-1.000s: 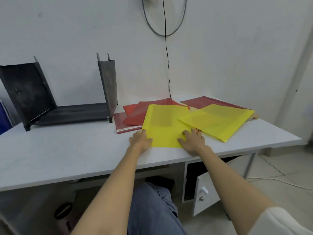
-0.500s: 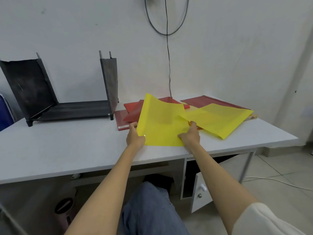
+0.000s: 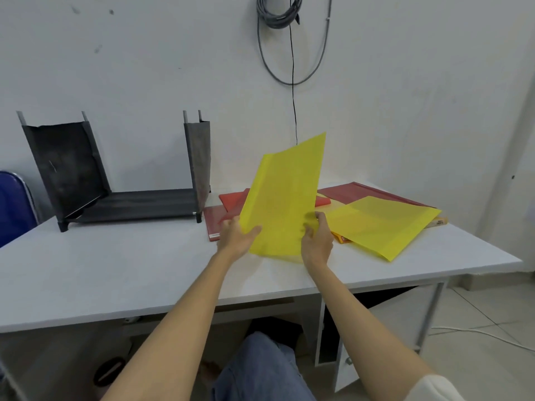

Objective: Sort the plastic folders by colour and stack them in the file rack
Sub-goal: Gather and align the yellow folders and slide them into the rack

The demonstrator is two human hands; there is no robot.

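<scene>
Where cables (image 3: 289, 39) hang, white table (image 3: 115, 270)

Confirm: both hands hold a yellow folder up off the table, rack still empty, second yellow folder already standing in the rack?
Not quite. The head view shows the second yellow folder lying flat on the table, right of both hands, not in the rack. The rest holds: left hand and right hand hold the raised yellow folder.

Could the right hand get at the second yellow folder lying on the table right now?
Probably not at once: the right hand grips the raised yellow folder together with the left hand. The flat yellow folder lies uncovered just beside it, so once freed, likely yes.
</scene>
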